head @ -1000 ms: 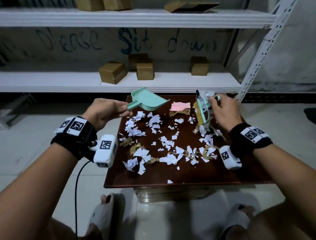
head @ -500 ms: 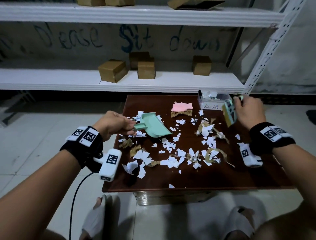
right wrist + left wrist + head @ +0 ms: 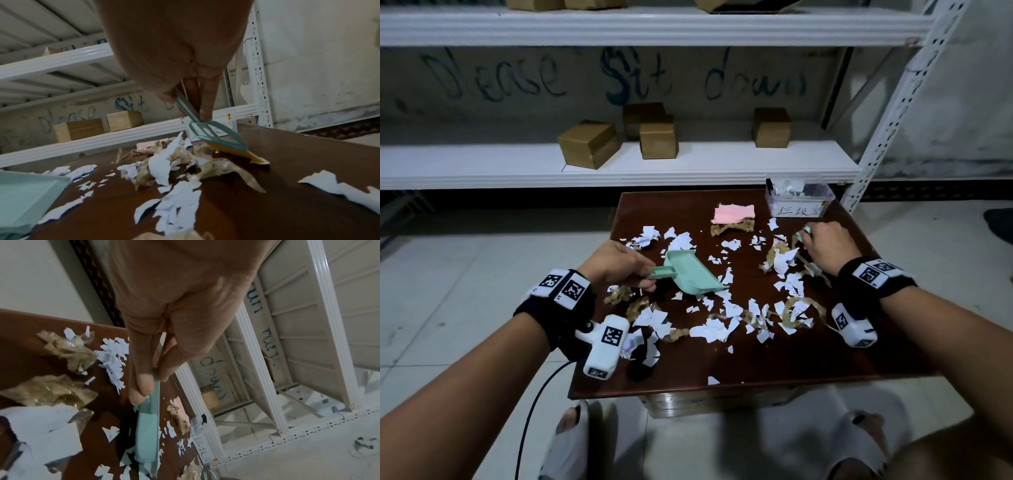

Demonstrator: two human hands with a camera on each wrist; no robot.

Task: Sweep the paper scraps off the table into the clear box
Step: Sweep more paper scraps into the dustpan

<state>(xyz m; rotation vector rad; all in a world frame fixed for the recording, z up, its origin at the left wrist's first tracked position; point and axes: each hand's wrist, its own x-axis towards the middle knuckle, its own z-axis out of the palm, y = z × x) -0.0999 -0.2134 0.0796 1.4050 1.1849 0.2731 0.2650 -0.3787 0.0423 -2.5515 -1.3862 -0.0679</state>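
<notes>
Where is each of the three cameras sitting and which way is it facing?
Head: on the head, facing forward and down over the table; both forearms, left hand, right hand and feet show.
Left wrist: looks along the left hand's fingers gripping the dustpan toward the shelving.
Right wrist: low over the table, looks along the right hand holding the brush at the scraps.
Shared: dustpan, scraps and labelled clear box appear in all three.

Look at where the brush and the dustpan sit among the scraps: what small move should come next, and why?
Probably a short stroke of the brush leftward, pushing the crumpled pile toward the dustpan. The right hand has the bristles on the table just right of that pile, and the left hand holds the pan low, mouth facing it.
</notes>
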